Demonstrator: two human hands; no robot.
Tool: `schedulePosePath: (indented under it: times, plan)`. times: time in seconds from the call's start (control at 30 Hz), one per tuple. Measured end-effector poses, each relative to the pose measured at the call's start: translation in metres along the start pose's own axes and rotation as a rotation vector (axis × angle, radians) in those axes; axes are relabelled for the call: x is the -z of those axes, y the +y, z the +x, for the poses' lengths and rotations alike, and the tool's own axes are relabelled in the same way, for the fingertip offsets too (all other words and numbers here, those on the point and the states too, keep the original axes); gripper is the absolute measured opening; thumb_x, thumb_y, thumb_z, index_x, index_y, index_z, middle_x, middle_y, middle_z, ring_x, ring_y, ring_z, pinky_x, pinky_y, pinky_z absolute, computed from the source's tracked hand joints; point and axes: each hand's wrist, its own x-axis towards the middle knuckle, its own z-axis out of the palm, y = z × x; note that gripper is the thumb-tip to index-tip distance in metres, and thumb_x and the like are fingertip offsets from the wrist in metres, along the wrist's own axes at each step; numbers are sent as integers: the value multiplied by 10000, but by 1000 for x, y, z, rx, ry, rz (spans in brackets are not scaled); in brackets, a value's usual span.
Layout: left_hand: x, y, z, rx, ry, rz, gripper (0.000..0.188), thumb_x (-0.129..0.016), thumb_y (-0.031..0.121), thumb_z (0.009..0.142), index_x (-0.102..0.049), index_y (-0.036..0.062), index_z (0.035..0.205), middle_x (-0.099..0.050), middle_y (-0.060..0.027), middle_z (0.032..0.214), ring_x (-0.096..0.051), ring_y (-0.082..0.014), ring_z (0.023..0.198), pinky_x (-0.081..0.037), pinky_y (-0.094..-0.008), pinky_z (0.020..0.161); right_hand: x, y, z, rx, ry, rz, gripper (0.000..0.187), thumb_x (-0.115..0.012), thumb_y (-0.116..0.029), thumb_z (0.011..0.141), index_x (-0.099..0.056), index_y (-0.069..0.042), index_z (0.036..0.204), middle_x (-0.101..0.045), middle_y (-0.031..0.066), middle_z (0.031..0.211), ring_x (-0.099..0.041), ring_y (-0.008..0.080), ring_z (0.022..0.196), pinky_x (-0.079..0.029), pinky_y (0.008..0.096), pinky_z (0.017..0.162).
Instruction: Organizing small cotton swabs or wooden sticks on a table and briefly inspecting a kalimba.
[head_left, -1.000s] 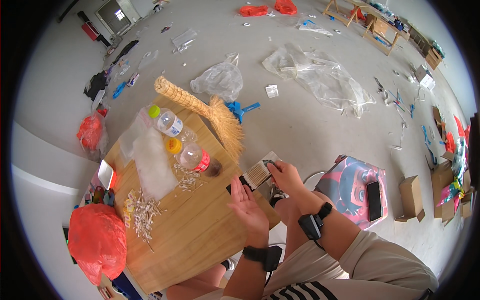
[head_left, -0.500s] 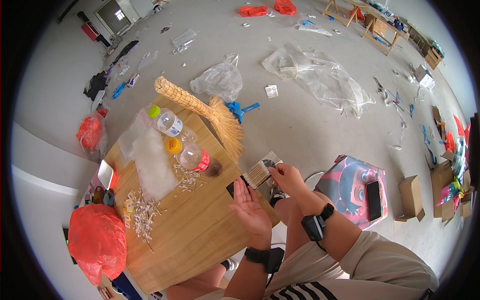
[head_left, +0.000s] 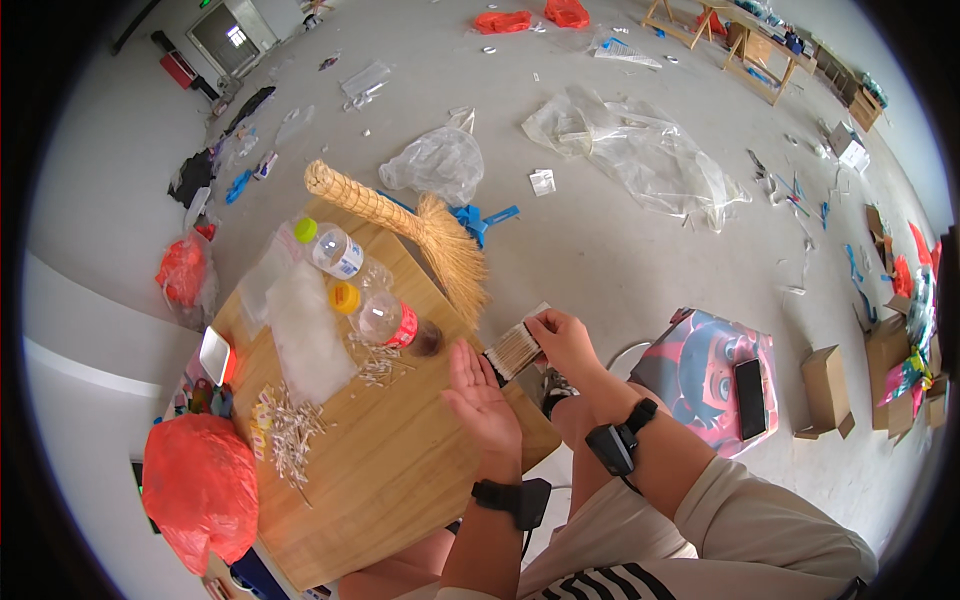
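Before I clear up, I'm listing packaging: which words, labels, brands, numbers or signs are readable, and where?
None clear enough to quote.
Yellow-capped bottle, red label: too small.
Green-capped bottle, blue-and-white label: too small.
Yellow packet: blurred.
Cotton-swab pack: no readable text.

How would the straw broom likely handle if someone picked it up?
The straw broom would probably feel light for its size, being dry-looking straw. Its bound handle should stay fairly stiff, while the fanned bristles would likely bend when pushed.

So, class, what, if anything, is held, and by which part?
A pack of cotton swabs, held by its right edge in the right grip.
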Motion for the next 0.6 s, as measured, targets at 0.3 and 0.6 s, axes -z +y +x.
schedulePosePath:
  times: [0.3, 0.6]
  plan:
    - [-2, -2, 2, 14, -21, 24, 858, -188, 669, 1069, -309, 7, 1601, -285, -181, 1686, -228, -288, 1578, -152, -429, 1287, -6, 2, 1, 6, -15, 113, 315, -677, -318, 1007, -707, -4, 1012, -696, 21, 836, -647, 94, 736, -578, 278, 628]
    - [-7, 2, 6, 12, -4, 43, 868, -173, 676, 1065, -307, 7, 1602, -283, -189, 1687, -209, -283, 1586, -104, -428, 1293, -7, 4, 10, -85, -5, 144, 325, -701, -336, 989, -709, -11, 995, -698, 24, 833, -653, 97, 732, -581, 284, 615]
